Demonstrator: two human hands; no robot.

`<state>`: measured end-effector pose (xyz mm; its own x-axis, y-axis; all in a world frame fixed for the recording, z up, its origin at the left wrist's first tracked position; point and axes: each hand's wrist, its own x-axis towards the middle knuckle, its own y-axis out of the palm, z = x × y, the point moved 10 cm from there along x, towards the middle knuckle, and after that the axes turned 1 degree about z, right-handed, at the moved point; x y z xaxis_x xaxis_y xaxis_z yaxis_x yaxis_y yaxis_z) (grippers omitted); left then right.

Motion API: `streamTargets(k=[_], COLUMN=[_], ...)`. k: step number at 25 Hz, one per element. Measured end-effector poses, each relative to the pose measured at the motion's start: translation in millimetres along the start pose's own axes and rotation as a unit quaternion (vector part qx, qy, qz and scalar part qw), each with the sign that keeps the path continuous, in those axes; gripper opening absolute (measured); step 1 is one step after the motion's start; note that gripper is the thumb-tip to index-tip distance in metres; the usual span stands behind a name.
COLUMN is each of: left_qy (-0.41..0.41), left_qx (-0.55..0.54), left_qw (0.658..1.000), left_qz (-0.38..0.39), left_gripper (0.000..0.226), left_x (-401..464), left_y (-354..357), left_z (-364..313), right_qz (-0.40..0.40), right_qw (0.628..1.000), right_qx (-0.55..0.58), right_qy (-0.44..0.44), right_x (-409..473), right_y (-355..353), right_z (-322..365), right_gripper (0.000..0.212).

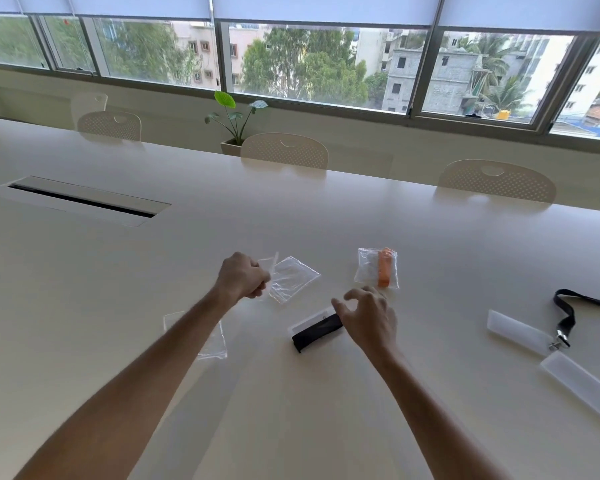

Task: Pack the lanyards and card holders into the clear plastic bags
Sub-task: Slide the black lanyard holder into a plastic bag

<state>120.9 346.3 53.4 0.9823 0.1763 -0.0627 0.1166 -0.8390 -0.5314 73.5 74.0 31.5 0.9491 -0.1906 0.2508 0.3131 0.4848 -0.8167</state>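
Note:
My left hand point(241, 276) pinches the edge of an empty clear plastic bag point(293, 278) that lies on the white table point(291, 393). My right hand point(369, 315) hovers with loosely curled fingers at the right end of a folded black lanyard on a frosted card holder point(314, 329); I cannot tell whether it touches them. A packed bag with an orange lanyard point(378, 268) lies just beyond. Another empty bag point(212, 344) sits partly under my left forearm. At the right lie a black lanyard point(568, 313) and two frosted card holders point(515, 331) point(582, 384).
A cable slot point(80, 200) is set into the table at the far left. Cream chairs point(284, 150) line the far edge, with a potted plant point(234, 119) behind them under the windows.

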Motion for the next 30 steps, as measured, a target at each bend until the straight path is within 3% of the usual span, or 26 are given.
streamTargets(k=[4, 8, 12, 17, 21, 22, 24, 26, 28, 30], left_qy=[0.072, 0.120, 0.126, 0.127, 0.230, 0.268, 0.325, 0.346, 0.350, 0.351], left_qx=[-0.001, 0.000, 0.000, 0.025, 0.016, 0.040, 0.158, 0.272, 0.312, 0.301], left_qw=[0.996, 0.992, 0.992, 0.983, 0.972, 0.962, 0.930, 0.890, 0.872, 0.874], left_qz=[0.045, 0.049, 0.010, -0.127, -0.045, -0.009, 0.070, 0.117, 0.142, 0.149], left_gripper=[0.016, 0.023, 0.026, 0.023, 0.014, 0.025, 0.086, 0.120, 0.125, 0.117], left_x=[-33.5, -44.5, -47.8, -38.7, -41.4, -44.3, -47.8, -49.1, -50.0, -51.2], left_y=[38.1, 51.2, 49.6, 10.8, 22.0, 28.6, 46.2, 59.4, 67.6, 69.2], left_z=[-29.1, -41.7, -42.0, -39.9, -55.7, -62.2, -65.9, -60.1, -52.9, -50.3], right_qz=[0.129, 0.155, 0.177, 0.129, 0.132, 0.144, 0.172, 0.200, 0.226, 0.250], right_qw=[0.961, 0.930, 0.921, 0.951, 0.949, 0.945, 0.937, 0.929, 0.915, 0.901], right_qx=[0.241, 0.334, 0.347, 0.271, 0.281, 0.288, 0.302, 0.312, 0.334, 0.352], right_qy=[-0.044, 0.002, 0.017, 0.070, 0.057, 0.048, 0.023, -0.001, -0.023, -0.041], right_x=[13.0, 21.2, 24.0, 30.8, 32.0, 30.5, 26.4, 21.4, 15.6, 10.1], right_y=[25.2, 40.7, 48.0, 43.3, 38.7, 38.5, 37.4, 35.1, 33.0, 31.7], right_z=[50.6, 52.6, 45.8, 15.7, 23.1, 28.9, 40.0, 48.7, 56.4, 61.4], right_gripper=[0.035, 0.026, 0.025, 0.034, 0.035, 0.033, 0.029, 0.024, 0.020, 0.020])
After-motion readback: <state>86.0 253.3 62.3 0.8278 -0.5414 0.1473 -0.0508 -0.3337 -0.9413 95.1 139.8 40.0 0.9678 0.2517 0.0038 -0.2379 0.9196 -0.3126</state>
